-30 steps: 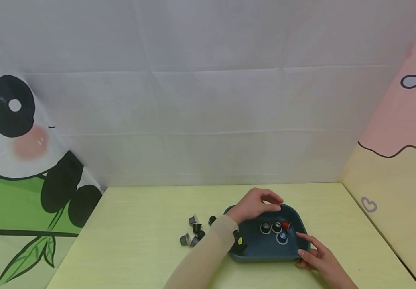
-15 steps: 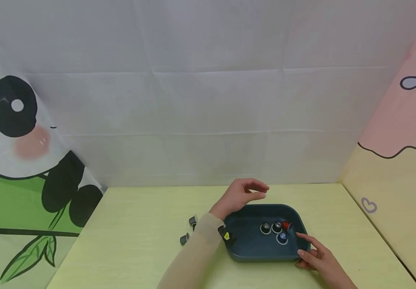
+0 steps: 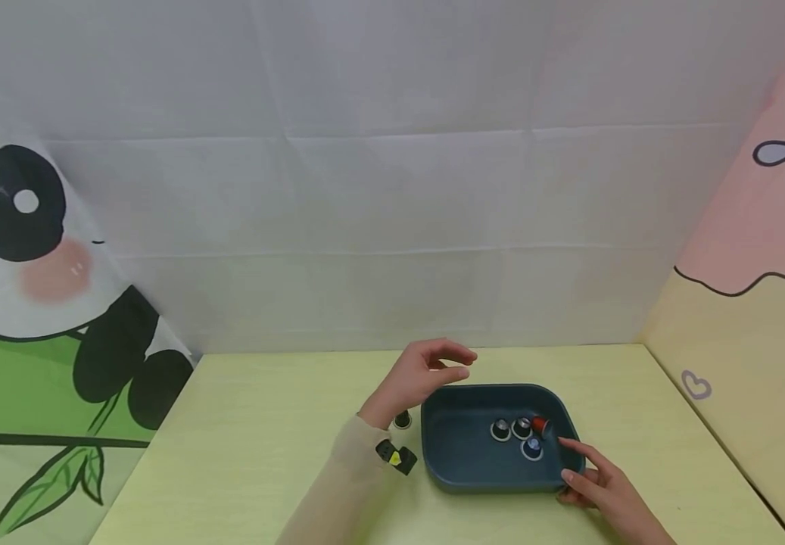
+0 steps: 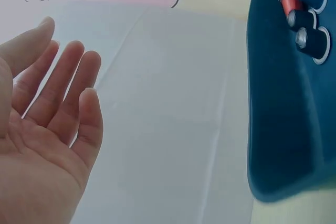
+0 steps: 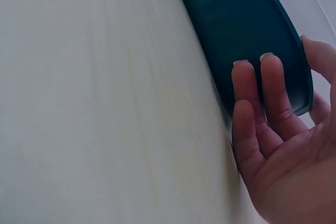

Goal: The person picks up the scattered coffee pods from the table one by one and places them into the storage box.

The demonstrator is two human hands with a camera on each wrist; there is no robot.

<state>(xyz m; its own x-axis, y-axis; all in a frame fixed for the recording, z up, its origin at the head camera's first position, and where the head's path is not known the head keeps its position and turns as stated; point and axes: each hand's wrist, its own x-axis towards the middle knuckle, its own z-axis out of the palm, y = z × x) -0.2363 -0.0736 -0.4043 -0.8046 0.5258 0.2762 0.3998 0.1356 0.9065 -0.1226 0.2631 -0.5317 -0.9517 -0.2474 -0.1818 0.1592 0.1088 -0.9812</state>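
My left hand [image 3: 426, 372] hovers behind the back left corner of a dark blue tray [image 3: 460, 478], its fingers loosely bent and nothing in them. The left wrist view shows its bare palm [image 4: 47, 166], apart from the tray. My right hand [image 3: 599, 481] grips the tray's front right corner, thumb and index finger at the rim. Other fingers [image 5: 273, 87] lie against the outer wall. Inside the tray, toward the right, sit coffee capsules: two black ones side by side [image 3: 500, 431], a blue one [image 3: 532, 450] and a red one [image 3: 540, 425] tipped on its side.
One dark capsule [image 3: 402, 419] stands on the pale yellow table [image 3: 263, 424], left of the tray beside my left wrist. My left sleeve [image 3: 337, 484] covers part of the table there. A white cloth wall [image 3: 392, 227] rises behind the table.
My left hand has moved left from over the tray's back rim to beyond its back left corner. The sleeve now covers the capsules seen at left earlier. My right hand and the tray have stayed put.
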